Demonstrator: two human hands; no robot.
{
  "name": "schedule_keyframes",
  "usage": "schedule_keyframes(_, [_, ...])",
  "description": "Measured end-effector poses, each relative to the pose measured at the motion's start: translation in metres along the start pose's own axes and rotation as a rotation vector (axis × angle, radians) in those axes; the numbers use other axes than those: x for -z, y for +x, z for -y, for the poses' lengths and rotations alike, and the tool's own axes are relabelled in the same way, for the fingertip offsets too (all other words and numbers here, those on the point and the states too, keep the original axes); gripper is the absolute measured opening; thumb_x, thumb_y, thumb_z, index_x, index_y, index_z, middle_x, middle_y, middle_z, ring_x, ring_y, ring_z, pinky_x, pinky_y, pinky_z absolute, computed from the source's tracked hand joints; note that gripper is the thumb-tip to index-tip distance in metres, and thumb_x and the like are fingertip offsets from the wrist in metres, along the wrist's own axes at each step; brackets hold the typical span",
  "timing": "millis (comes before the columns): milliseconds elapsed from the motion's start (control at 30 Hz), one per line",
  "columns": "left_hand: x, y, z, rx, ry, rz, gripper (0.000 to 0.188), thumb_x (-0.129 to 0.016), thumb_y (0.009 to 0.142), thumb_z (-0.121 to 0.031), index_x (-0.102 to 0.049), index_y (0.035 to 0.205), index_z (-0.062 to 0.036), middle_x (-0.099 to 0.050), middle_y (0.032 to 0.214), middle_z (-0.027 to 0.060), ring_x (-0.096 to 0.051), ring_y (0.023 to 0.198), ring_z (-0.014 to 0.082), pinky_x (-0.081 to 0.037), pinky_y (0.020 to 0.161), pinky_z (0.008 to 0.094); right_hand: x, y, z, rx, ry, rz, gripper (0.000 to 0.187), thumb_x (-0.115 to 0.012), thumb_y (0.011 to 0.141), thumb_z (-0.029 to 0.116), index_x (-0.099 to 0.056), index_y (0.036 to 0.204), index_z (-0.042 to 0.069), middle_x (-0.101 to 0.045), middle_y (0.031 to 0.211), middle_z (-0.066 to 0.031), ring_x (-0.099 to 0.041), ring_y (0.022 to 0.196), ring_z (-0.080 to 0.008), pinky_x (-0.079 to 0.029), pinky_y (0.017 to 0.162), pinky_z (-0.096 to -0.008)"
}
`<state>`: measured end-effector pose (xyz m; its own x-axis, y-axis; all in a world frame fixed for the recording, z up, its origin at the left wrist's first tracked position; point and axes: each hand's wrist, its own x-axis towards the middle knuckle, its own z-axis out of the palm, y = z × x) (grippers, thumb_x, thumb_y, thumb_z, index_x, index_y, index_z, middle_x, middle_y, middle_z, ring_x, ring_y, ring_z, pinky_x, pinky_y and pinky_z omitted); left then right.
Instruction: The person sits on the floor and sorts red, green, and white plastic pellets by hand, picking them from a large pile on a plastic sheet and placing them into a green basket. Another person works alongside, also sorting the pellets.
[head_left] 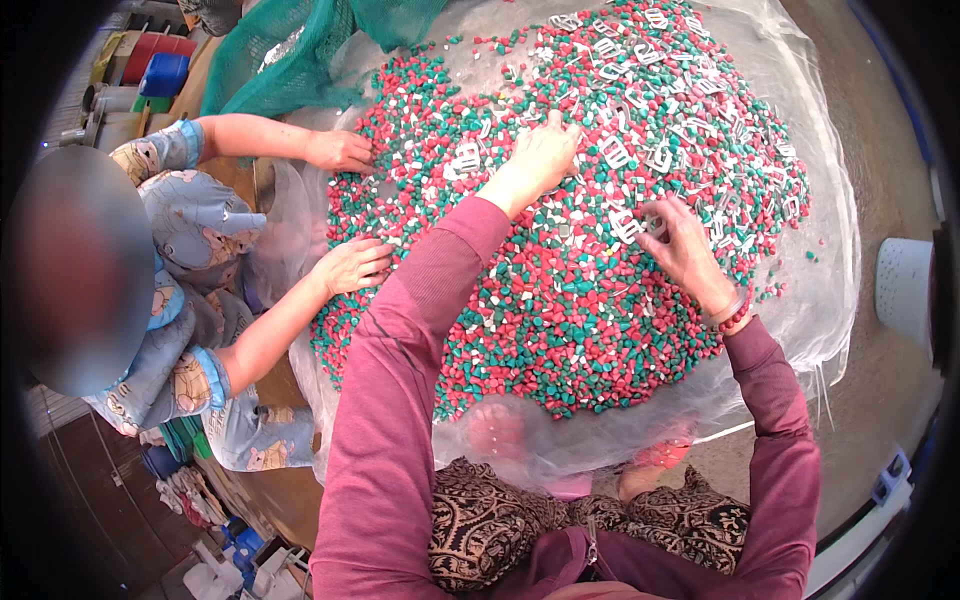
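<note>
A wide heap of small red, green and white pebble-like pieces (560,330) is spread in front of me. White slotted plastic buckles (615,152) lie scattered over it, mostly toward the far right. My left hand (540,160) reaches onto the middle of the heap, fingers forward and slightly apart among the pieces; nothing shows in them. Farther right, my right hand (688,252) has thumb and fingers curled round a small white plastic piece (655,227), seemingly a buckle. Another white buckle (626,225) lies just left of those fingertips.
A person (190,290) sits at the left with both hands on the heap's left edge. Translucent sheeting (800,250) lies under the heap, and green netting (300,60) lies at the far left. A pale bucket (903,290) stands on the floor at the right.
</note>
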<state>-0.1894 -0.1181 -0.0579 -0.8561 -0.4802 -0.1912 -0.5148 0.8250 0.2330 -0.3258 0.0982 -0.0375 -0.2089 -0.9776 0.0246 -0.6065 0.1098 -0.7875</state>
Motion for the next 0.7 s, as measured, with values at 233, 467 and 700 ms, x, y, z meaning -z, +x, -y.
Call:
schedule_keyframes(233, [0.025, -0.004, 0.015, -0.007, -0.213, 0.146, 0.042, -0.067, 0.080, -0.041, -0.057, 0.093, -0.0022, -0.060, 0.088, 0.0154, -0.061, 0.079, 0.0315, -0.048, 0.072, 0.0428, -0.004, 0.008, 0.000, 0.182, -0.324, 0.066, 0.029, -0.065, 0.080, 0.011, -0.052, 0.102, -0.001, -0.050, 0.089, -0.0157, -0.055, 0.086, -0.0322, -0.047, 0.074, -0.0399])
schedule_keyframes(467, [0.056, -0.014, -0.004, 0.258, -2.034, 0.105, 0.011, -0.062, 0.079, -0.008, -0.054, 0.086, -0.0077, -0.062, 0.088, 0.0075, -0.065, 0.088, 0.0248, -0.055, 0.056, 0.0310, -0.014, 0.019, 0.009, 0.008, 0.047, 0.029, 0.014, -0.064, 0.076, 0.006, -0.051, 0.082, 0.002, -0.052, 0.073, -0.0069, -0.056, 0.069, -0.0219, -0.046, 0.062, -0.0339])
schedule_keyframes(700, [-0.007, 0.026, -0.020, -0.161, -0.570, -0.143, 0.030, -0.051, 0.088, -0.010, -0.050, 0.118, -0.0053, -0.059, 0.094, 0.0160, -0.062, 0.091, 0.0290, -0.051, 0.076, 0.0386, 0.031, 0.014, 0.012, -0.432, 1.159, -0.061, 0.022, -0.053, 0.080, -0.002, -0.055, 0.101, 0.003, -0.056, 0.078, -0.0001, -0.053, 0.060, -0.0052, -0.039, 0.048, -0.0181])
